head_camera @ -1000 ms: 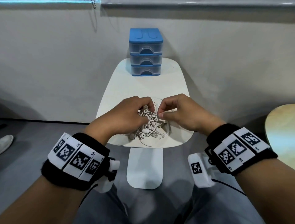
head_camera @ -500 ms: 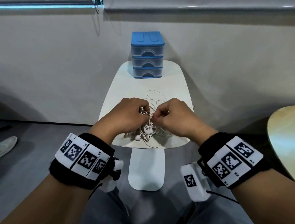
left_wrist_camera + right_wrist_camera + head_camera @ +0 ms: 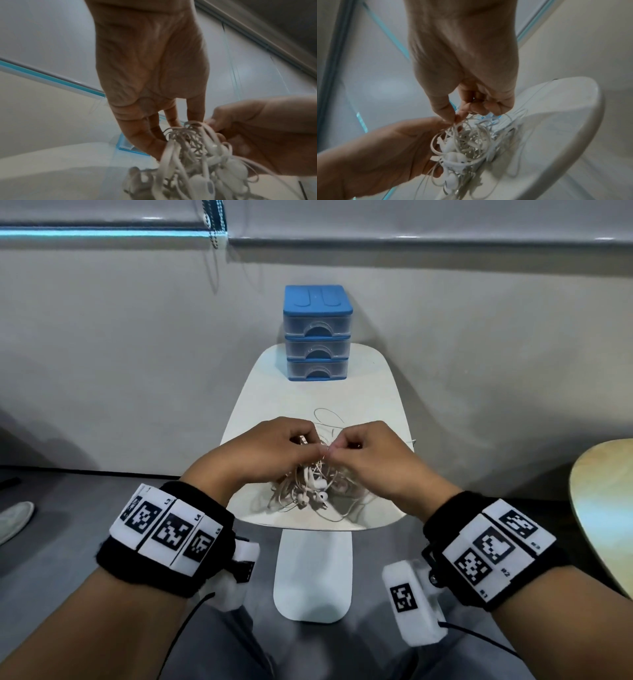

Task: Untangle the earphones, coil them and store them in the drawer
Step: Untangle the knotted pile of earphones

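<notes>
White earphones (image 3: 313,484) tangled, pinched by left hand (image 3: 270,448) and right hand (image 3: 370,451).
Over bench (image 3: 260,395); blue drawer unit (image 3: 317,333) behind, hands hiding the knot's top.

Soft, even room light from above my head view; the table (image 3: 376,392) shows mild glare near its front edge. Wall lines bow at the edges. Both my wrist views are dim and motion-blurred.

L wristband (image 3: 164,529): L3, L4, L5 | R wristband (image 3: 493,553): R1, R2, R3
</notes>
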`<action>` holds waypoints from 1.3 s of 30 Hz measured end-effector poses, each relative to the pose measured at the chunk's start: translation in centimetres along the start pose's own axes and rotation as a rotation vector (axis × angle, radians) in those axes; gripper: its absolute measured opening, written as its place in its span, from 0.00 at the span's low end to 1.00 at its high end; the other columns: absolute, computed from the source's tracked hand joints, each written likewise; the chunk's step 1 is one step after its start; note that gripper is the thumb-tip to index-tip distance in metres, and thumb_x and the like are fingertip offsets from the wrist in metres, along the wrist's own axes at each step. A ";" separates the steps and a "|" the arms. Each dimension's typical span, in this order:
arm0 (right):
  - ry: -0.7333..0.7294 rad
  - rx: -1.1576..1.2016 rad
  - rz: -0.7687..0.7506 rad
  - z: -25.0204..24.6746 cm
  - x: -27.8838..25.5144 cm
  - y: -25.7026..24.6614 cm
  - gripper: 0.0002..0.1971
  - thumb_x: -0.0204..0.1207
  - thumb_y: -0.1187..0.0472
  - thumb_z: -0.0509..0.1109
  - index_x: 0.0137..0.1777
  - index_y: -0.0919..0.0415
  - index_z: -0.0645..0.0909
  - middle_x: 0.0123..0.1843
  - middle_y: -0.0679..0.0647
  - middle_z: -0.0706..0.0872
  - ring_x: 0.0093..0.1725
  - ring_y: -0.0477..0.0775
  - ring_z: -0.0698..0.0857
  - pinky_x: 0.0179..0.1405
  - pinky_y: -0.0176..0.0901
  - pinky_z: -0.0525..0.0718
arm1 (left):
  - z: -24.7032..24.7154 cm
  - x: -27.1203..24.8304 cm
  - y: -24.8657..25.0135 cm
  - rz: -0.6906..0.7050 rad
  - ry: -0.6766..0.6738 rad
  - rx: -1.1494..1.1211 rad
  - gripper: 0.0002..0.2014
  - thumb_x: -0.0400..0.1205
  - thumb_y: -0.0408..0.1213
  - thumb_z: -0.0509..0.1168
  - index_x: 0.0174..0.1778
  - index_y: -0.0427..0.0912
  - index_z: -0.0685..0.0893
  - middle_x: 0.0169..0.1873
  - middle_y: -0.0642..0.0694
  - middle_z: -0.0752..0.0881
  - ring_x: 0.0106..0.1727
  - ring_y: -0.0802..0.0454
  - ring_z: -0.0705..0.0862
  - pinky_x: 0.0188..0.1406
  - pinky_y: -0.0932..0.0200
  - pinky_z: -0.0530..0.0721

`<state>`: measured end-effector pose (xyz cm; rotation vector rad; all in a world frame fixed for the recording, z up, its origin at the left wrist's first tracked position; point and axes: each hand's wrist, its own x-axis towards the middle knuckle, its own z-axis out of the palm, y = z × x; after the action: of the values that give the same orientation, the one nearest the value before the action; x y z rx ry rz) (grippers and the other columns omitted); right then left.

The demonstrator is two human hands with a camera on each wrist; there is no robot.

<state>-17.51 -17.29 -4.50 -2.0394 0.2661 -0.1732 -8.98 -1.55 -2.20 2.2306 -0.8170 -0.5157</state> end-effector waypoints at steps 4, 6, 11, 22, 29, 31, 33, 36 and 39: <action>0.011 0.372 0.021 -1.0 0.0 -1.1 0.09 0.78 0.67 0.68 0.36 0.60 0.83 0.31 0.51 0.75 0.31 0.44 0.72 0.33 0.40 0.68 | -1.0 0.1 0.5 -0.014 -0.004 -0.092 0.07 0.84 0.43 0.70 0.46 0.43 0.87 0.40 0.47 0.87 0.39 0.52 0.85 0.39 0.54 0.87; 0.001 0.497 0.028 -1.5 0.3 -1.8 0.11 0.77 0.67 0.66 0.34 0.56 0.82 0.33 0.53 0.74 0.32 0.47 0.72 0.35 0.44 0.67 | -1.2 0.2 1.0 -0.012 0.020 -0.078 0.07 0.84 0.45 0.71 0.47 0.46 0.86 0.43 0.49 0.88 0.40 0.52 0.86 0.40 0.54 0.87; 0.034 0.401 -0.038 -2.5 1.1 -3.2 0.07 0.74 0.66 0.68 0.34 0.58 0.81 0.32 0.55 0.78 0.29 0.46 0.73 0.30 0.40 0.68 | -1.4 0.4 2.0 0.122 0.075 -0.119 0.16 0.83 0.46 0.72 0.62 0.55 0.73 0.63 0.54 0.81 0.52 0.52 0.88 0.52 0.54 0.86; -0.186 0.601 -0.141 -5.1 0.6 -5.3 0.05 0.63 0.60 0.57 0.28 0.58 0.71 0.28 0.51 0.73 0.32 0.50 0.66 0.37 0.49 0.63 | 1.1 2.2 1.0 0.247 0.107 0.153 0.08 0.90 0.41 0.61 0.45 0.47 0.81 0.30 0.55 0.80 0.35 0.55 0.77 0.40 0.53 0.75; -0.340 0.420 -0.105 -5.8 0.0 -5.6 0.21 0.86 0.62 0.58 0.63 0.82 0.81 0.18 0.45 0.70 0.25 0.49 0.50 0.32 0.47 0.50 | 1.0 3.1 0.5 0.180 0.182 0.260 0.08 0.89 0.47 0.60 0.46 0.52 0.81 0.42 0.51 0.87 0.49 0.44 0.85 0.57 0.42 0.84; -0.346 0.449 -0.146 -5.3 0.0 -5.7 0.17 0.85 0.68 0.59 0.64 0.75 0.85 0.20 0.48 0.61 0.23 0.48 0.53 0.26 0.41 0.53 | 1.0 3.2 0.8 0.153 0.218 0.346 0.09 0.88 0.51 0.59 0.49 0.54 0.81 0.40 0.55 0.85 0.50 0.44 0.84 0.58 0.43 0.83; -0.359 0.545 -0.235 -5.3 -0.2 -6.3 0.16 0.81 0.73 0.59 0.57 0.71 0.87 0.24 0.53 0.65 0.23 0.50 0.64 0.27 0.38 0.69 | 0.8 3.4 0.9 0.123 0.268 0.353 0.10 0.83 0.53 0.56 0.47 0.56 0.82 0.40 0.56 0.86 0.50 0.44 0.85 0.56 0.45 0.83; -0.474 0.763 -0.384 -6.1 -1.2 -7.2 0.08 0.66 0.69 0.59 0.37 0.68 0.80 0.33 0.63 0.81 0.45 0.65 0.86 0.56 0.52 0.79 | 0.5 3.4 0.7 0.088 0.249 0.380 0.10 0.80 0.53 0.55 0.40 0.57 0.79 0.41 0.53 0.86 0.48 0.41 0.85 0.52 0.46 0.83; -0.468 0.848 -0.487 -6.7 -1.5 -7.5 0.03 0.62 0.62 0.59 0.33 0.61 0.71 0.52 0.69 0.89 0.70 0.68 0.82 0.69 0.59 0.70 | 0.3 2.9 0.6 0.082 0.200 0.337 0.12 0.76 0.56 0.51 0.34 0.61 0.78 0.34 0.54 0.84 0.40 0.44 0.82 0.51 0.44 0.85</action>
<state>-19.68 -19.25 5.20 -1.2086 -0.5276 -0.0788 -7.33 -4.02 -2.31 2.4902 -0.9393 -0.1164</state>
